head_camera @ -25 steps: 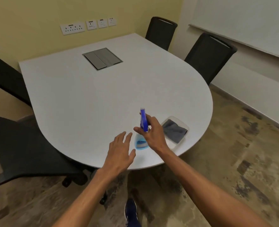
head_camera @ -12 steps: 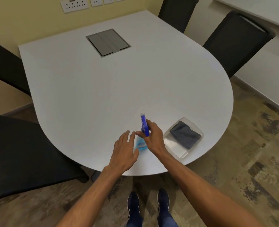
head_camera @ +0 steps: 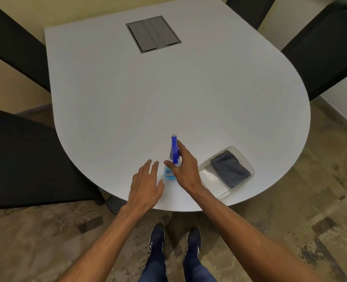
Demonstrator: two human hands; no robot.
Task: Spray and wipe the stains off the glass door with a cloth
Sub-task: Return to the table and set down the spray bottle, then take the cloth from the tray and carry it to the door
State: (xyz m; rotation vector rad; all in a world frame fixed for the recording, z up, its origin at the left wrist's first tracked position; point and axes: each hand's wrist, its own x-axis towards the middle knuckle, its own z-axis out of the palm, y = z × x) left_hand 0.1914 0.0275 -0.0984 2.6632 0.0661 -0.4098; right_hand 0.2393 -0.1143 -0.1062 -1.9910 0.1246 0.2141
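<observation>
The right hand gripped the neck of the spray bottle standing near the table's near edge. The left hand hovered just left, fingers spread, holding nothing. The grey cloth lay in a clear tray to the right.

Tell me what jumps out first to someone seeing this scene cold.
The bright blue spray bottle near the table's front edge, with the right hand wrapped around it and the left hand open beside it. Just right of that, a grey cloth lies in a clear tray. Black chairs ring the white table.
</observation>
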